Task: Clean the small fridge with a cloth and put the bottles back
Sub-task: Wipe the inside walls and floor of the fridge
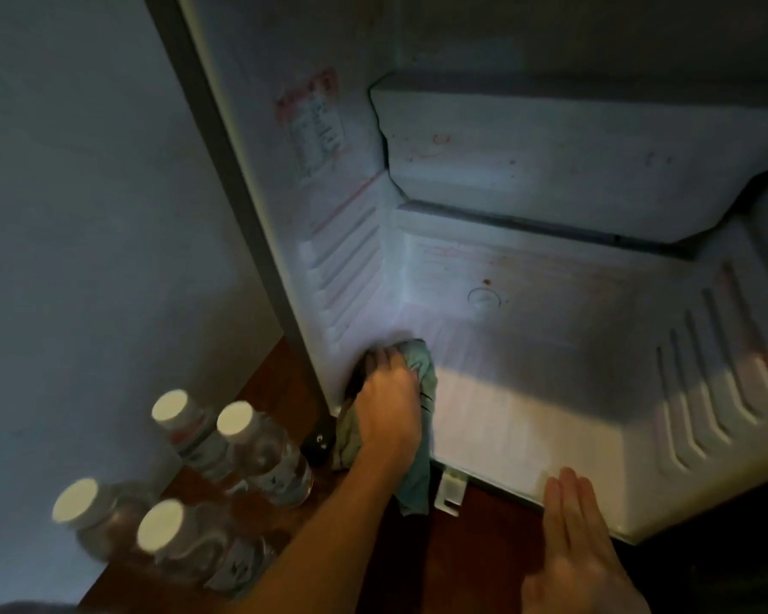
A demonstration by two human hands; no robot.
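The small white fridge point(550, 427) stands open with nothing on its floor. My left hand point(389, 405) grips a pale green cloth point(424, 440) and presses it against the fridge floor at the front left corner, beside the left wall. Part of the cloth hangs over the fridge's front edge. My right hand point(573, 534) lies flat, fingers together, with its fingertips at the fridge's front lip, holding nothing. Several clear water bottles point(245, 454) with white caps stand upright on the wooden surface to the left of the fridge.
The freezer box point(573, 170) juts out at the top of the fridge interior. A sticker point(315, 121) is on the left inner wall. A grey wall point(85, 214) runs along the left. A small dark object point(318, 443) lies between the bottles and the fridge.
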